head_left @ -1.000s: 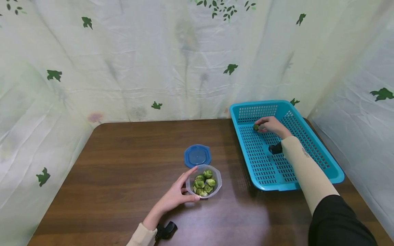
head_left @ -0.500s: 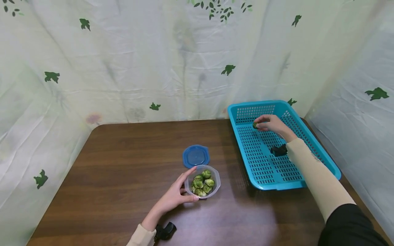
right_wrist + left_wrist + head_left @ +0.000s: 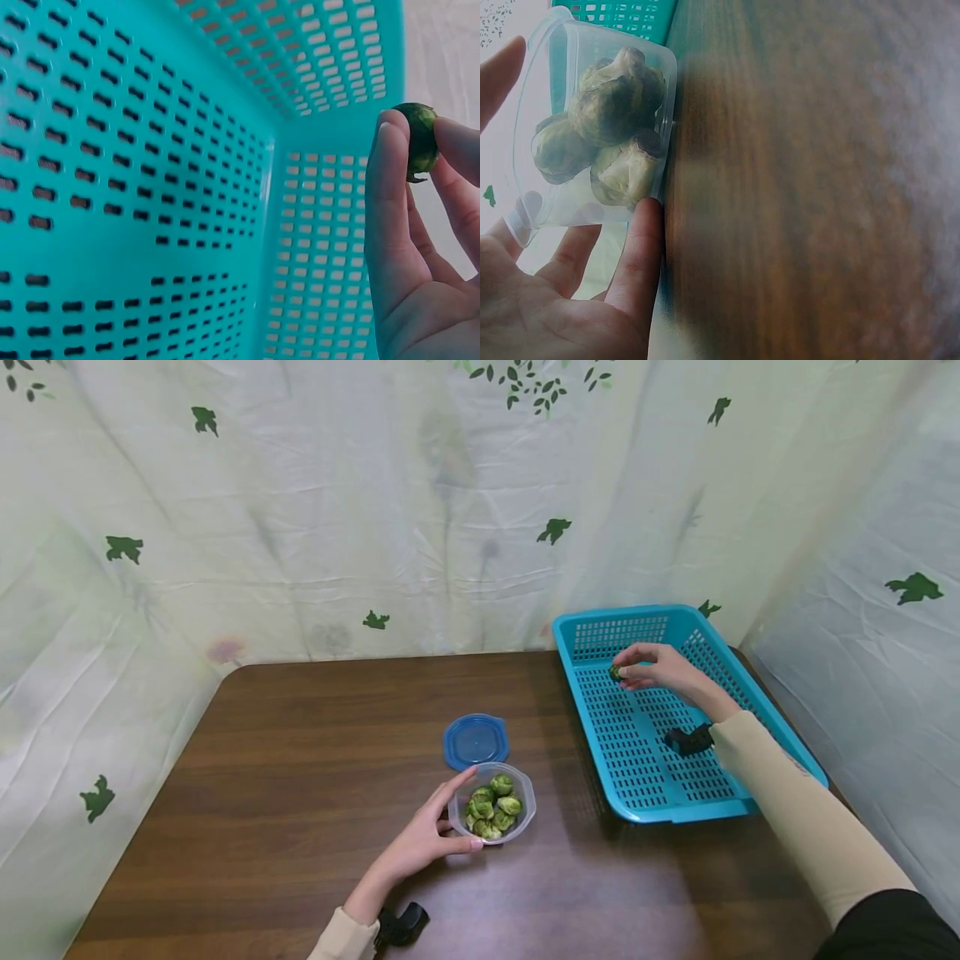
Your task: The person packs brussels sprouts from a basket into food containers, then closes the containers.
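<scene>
One sprout (image 3: 616, 672) sat pinched between the fingertips of the right hand (image 3: 654, 668), held above the perforated floor of the blue basket (image 3: 780, 739) near its far wall; the right wrist view showed the same sprout (image 3: 417, 140) caught between the thumb and fingers (image 3: 390, 195), clear of the mesh and touching nothing else. The basket stood at the right side of the brown table (image 3: 300, 760), against the draped cloth. Well apart from it, near the middle of the table, a small clear tub (image 3: 492, 812) held several more sprouts, and a blue lid (image 3: 476, 742) lay flat just behind the tub. The left hand (image 3: 427, 835) cupped the tub's near side, thumb and forefinger curved around its wall; the left wrist view showed the fingers (image 3: 634, 262) touching the plastic.

As a judgement, the grip on the sprout looked light and only at the tips, so a round sprout could slip out early and roll across the basket floor. The tub also looked thin and light, so a nudge from the steadying hand could tip it and spill its sprouts onto the table.
</scene>
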The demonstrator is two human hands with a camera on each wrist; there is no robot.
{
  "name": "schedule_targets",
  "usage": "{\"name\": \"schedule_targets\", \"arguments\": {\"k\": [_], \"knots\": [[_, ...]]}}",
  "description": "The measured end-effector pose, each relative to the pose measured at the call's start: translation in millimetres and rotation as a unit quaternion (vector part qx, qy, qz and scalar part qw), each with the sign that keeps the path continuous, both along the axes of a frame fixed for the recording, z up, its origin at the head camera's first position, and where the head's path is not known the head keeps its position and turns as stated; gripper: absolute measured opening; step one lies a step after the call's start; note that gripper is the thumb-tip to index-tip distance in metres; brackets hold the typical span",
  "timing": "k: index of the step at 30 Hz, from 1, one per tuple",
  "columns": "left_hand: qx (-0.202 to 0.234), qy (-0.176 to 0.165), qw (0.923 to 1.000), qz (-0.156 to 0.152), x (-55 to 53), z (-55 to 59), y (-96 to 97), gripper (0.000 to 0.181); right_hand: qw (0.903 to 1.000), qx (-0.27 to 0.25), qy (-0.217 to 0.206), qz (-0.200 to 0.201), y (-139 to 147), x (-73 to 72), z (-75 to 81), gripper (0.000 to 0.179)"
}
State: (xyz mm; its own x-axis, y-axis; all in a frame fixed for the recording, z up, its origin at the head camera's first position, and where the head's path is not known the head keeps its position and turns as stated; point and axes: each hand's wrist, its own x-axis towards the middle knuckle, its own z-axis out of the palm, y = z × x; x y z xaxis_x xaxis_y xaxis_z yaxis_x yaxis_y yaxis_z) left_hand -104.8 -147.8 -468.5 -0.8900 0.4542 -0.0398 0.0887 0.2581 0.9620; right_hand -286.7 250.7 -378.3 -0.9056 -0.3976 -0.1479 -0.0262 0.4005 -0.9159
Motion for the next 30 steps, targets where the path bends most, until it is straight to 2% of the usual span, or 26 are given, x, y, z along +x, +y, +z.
{"name": "schedule_targets", "arguments": {"k": [5, 13, 30], "knots": [[-0.001, -0.004, 1.0000, 0.001, -0.1, 0.7, -0.4, 0.088, 0.9997, -0.021, -0.001, 0.011, -5.3, 7.2, 0.9, 0.031], [-0.003, 0.001, 1.0000, 0.000, 0.8, 1.9, 0.6, 0.089, 0.9982, -0.046, -0.008, 0.037, -21.0, 27.4, 3.4, 0.027], [-0.005, 0.001, 1.0000, 0.004, 0.5, 0.8, 0.7, 0.089, 0.9914, -0.048, -0.018, 0.120, -64.0, 67.4, 18.6, 0.022]]}}
